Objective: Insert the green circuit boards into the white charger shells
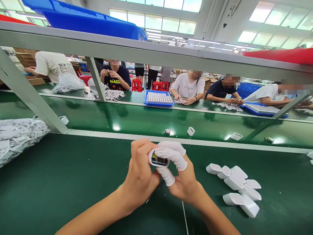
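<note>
Between my two hands is a small white plastic housing (152,160), its open end facing me and a circuit board (159,159) with a yellow part showing inside. My left hand (140,166) is closed round the housing's left side. White finger cots cover the thumb and some fingers of my right hand (179,173), which grips the housing from the right. Those covered fingertips lie across the opening and hide part of the board. On the green table (73,182) to the right lies a cluster of several similar white housings (234,182).
A bag of white parts (19,137) lies at the left. Beyond the pale rail, white housings (191,131) and small circuit boards (167,131) rest on a green belt (132,120). A metal shelf frame (156,49) crosses above. Several co-workers (188,85) sit opposite, near blue trays (158,98).
</note>
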### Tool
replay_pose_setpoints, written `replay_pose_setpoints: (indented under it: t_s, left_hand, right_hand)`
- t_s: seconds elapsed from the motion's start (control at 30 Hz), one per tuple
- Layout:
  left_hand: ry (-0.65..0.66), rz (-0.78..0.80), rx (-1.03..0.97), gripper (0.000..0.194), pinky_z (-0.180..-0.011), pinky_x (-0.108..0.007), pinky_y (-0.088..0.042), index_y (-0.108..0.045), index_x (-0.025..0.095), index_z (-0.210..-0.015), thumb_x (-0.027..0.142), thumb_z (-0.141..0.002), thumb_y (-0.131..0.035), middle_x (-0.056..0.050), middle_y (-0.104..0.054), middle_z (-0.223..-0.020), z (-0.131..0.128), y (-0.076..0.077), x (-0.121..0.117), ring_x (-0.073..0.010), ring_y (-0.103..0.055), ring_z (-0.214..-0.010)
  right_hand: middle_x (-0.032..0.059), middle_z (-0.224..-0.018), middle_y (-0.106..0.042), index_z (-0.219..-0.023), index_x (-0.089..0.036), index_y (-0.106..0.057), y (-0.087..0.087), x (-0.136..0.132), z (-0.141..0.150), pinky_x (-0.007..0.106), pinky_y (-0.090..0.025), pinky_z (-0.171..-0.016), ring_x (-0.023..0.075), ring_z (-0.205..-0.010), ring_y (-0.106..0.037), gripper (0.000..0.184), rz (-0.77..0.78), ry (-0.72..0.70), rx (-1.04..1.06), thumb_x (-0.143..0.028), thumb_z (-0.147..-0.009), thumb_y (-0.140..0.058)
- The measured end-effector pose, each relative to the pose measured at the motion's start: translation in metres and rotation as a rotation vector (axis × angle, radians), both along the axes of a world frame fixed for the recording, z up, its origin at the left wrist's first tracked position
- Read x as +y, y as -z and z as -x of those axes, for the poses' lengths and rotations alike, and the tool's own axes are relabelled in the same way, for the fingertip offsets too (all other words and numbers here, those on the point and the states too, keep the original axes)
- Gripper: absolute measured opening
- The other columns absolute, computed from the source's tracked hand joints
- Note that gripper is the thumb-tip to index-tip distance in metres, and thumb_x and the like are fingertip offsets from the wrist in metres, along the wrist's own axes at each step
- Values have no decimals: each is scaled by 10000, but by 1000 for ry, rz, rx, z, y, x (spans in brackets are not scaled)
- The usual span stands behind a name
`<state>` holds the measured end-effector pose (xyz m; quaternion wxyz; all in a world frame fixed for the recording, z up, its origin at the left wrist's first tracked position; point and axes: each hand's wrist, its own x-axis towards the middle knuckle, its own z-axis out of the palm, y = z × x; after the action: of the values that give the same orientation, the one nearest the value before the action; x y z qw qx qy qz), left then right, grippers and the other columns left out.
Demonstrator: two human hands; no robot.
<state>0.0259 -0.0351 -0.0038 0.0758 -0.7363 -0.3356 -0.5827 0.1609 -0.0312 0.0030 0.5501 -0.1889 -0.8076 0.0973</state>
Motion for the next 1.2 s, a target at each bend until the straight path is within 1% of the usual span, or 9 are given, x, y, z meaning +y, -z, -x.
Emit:
replay_pose_setpoints:
  t_s: [0.1,0.27,0.4,0.53,0.73,0.83,1.0,1.07,1.2]
  left_hand:
    - [-2,11,-14,430,-760,-220,-461,-437,147,-1095,-44,-717,-510,-41,-454,-1008,0,0,0,-126,-476,-930]
    - [-39,3,-7,393,-750,-221,-456,-441,141,-1080,-42,-737,-492,-48,-452,-1014,0,2,2,-126,-477,-930]
    - [-63,-38,26,374,-754,-222,-459,-448,132,-1078,-46,-751,-491,-57,-449,-1022,0,3,5,-130,-474,-929]
    - [-60,-30,34,372,-773,-220,-467,-443,128,-1087,-38,-756,-481,-59,-449,-1022,-1,5,5,-135,-471,-944]
    - [-79,-31,52,402,-824,-217,-481,-440,126,-1105,-55,-746,-469,-71,-448,-1047,-2,8,5,-144,-461,-998]
    - [-67,-36,28,429,-797,-231,-498,-430,144,-1111,-49,-731,-474,-69,-448,-1037,-1,9,4,-152,-462,-985]
    - [-66,20,-33,467,-743,-283,-513,-419,179,-1137,-19,-722,-498,-73,-451,-1024,-2,9,-2,-182,-471,-969]
    - [-77,26,-34,472,-755,-286,-514,-419,174,-1143,-22,-723,-502,-77,-454,-1032,-3,10,-2,-183,-470,-977]
    - [-79,25,-20,484,-775,-274,-521,-417,153,-1159,-37,-720,-491,-89,-453,-1061,-4,10,1,-177,-470,-991]
  right_hand:
    - [107,-1155,-617,-1314,-233,-515,3,3,1,392,-587,-876,243,-1104,-613,380,-2,-27,56,-147,-947,-568]
    - [134,-1162,-585,-1297,-179,-533,9,4,3,332,-582,-880,201,-1053,-601,315,-147,111,-24,-124,-990,-489]
    - [141,-1136,-596,-1262,-142,-535,6,3,2,315,-577,-898,199,-1063,-606,291,-159,144,-65,-94,-980,-482]
    - [164,-1153,-592,-1278,-128,-526,5,3,-1,346,-581,-906,216,-1071,-610,312,-170,136,-78,-85,-973,-475]
    - [176,-1129,-615,-1267,-97,-548,5,5,-4,331,-588,-905,223,-1079,-630,311,-223,172,-131,-69,-966,-471]
    - [170,-1119,-650,-1282,-114,-556,7,5,-3,349,-613,-884,233,-1066,-657,331,-219,171,-77,-81,-955,-517]
    - [166,-1171,-678,-1343,-170,-559,12,3,0,376,-648,-823,254,-1035,-691,421,-242,196,6,-94,-930,-586]
    - [169,-1185,-674,-1347,-175,-558,12,2,0,384,-645,-841,259,-1062,-684,433,-237,203,2,-82,-926,-586]
    - [142,-1161,-683,-1330,-186,-552,11,2,1,395,-623,-908,249,-1105,-668,438,-130,164,1,-57,-913,-587]
